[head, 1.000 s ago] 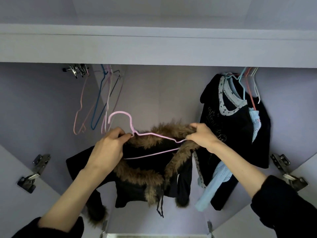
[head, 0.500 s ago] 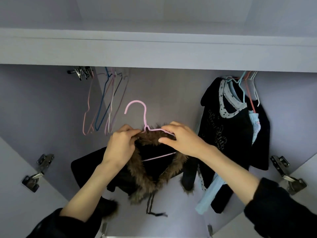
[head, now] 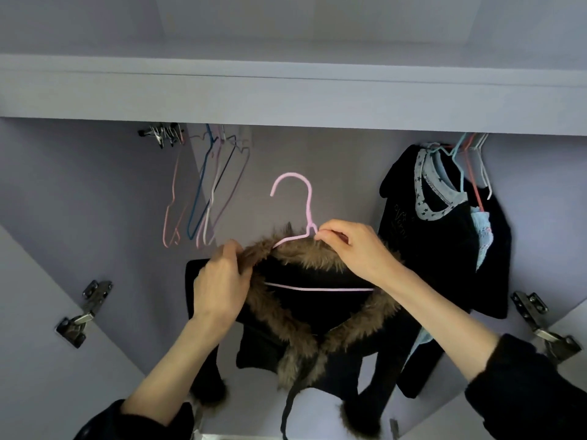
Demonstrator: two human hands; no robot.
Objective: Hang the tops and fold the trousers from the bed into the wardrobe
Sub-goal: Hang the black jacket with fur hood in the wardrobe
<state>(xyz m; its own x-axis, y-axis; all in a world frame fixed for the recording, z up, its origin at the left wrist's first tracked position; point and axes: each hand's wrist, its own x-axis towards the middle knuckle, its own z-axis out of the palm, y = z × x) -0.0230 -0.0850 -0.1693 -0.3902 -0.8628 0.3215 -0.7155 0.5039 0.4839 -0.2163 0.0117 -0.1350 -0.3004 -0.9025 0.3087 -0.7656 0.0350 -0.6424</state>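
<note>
Two hands (head: 222, 290) grip one fur-trimmed jacket (head: 305, 315), one pink hanger (head: 303, 201)

So the rail itself never shows, the pale wardrobe shelf board (head: 286, 93) across the top of the frame covers it, and the hooks of the bare wire hangers (head: 206, 185) at upper left and of the hung dark tops (head: 444, 249) at upper right vanish behind its lower edge. The pink wire hanger (head: 306, 217) in the middle is mostly buried in the black jacket with brown fur trim (head: 301, 312); only its hook and parts of the wire peek out. The left hand (head: 222, 287) has its fingertips sunk in the fur. Both dark sleeves run off the bottom edge. Print on the hung top is too small to read.
</note>
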